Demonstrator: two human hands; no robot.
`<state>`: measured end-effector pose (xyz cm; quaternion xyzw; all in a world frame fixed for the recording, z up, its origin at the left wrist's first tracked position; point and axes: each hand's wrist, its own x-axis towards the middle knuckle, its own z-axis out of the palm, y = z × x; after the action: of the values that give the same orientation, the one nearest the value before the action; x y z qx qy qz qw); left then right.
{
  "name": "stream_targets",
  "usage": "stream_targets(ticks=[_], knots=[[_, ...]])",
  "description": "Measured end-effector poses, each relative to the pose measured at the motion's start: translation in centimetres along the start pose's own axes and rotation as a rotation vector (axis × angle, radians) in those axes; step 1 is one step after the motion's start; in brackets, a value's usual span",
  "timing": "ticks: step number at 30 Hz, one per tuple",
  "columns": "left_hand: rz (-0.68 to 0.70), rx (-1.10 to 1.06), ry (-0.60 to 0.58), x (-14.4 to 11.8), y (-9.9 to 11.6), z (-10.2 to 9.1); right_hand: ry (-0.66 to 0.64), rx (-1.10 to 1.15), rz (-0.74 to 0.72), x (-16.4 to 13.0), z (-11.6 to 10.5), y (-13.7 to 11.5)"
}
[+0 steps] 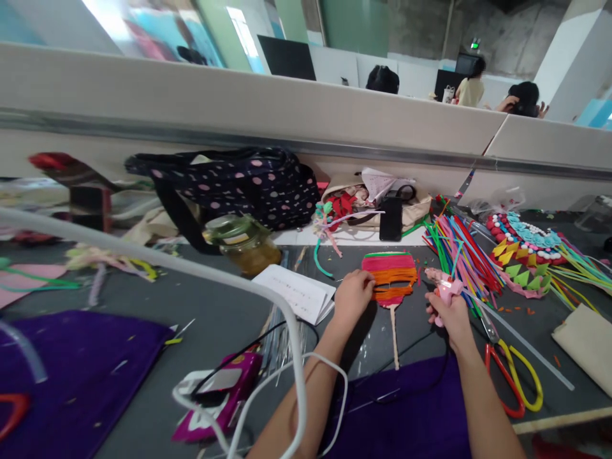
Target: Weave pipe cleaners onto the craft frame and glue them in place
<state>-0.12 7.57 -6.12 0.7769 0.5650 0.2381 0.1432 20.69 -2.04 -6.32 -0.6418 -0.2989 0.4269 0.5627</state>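
Observation:
A fan-shaped craft piece lies on the dark table, wrapped in bands of pink and orange with a green top edge, on a thin pale stick. A gap shows between its orange strips. My left hand has its fingers closed at the left edge of this piece. To its right, my right hand grips a pink hot glue gun, nozzle pointing left toward the craft. A long translucent glue stick runs out from behind the gun. Scissors with red and yellow handles rest beside my right forearm.
Colourful pipe cleaners and a beaded craft lie right. Behind are a phone, dotted bag and glass jar. A white tube crosses the left foreground. Other people sit beyond the partition.

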Motion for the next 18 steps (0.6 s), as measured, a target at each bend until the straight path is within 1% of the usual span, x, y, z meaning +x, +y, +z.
stream_targets(ticks=[2,5,8,11,13,15,17,18], knots=[[0.037,0.026,-0.057,-0.2,0.0,0.1,-0.027,0.044,-0.012,-0.1,0.1,-0.2],[0.095,0.073,-0.087,-0.5,0.2,0.4,-0.075,0.053,-0.005,-0.3,0.3,-0.2],[0.095,0.106,-0.08,-0.9,0.5,0.5,-0.112,0.024,0.002,-0.2,0.6,0.3],[0.058,0.05,-0.03,-1.5,0.8,0.2,-0.12,0.022,-0.011,0.0,1.0,0.9],[-0.007,-0.099,0.035,-1.9,1.1,0.0,-0.121,0.054,-0.027,0.1,1.2,1.1],[-0.145,-0.417,0.072,-2.3,1.4,0.0,-0.116,0.129,-0.037,0.1,1.5,1.1],[-0.31,-0.75,0.05,-2.8,1.8,0.2,-0.111,0.208,-0.036,0.0,1.6,0.8],[-0.384,-0.872,0.022,-3.1,2.0,0.3,-0.112,0.24,-0.034,-0.1,1.6,0.6]])
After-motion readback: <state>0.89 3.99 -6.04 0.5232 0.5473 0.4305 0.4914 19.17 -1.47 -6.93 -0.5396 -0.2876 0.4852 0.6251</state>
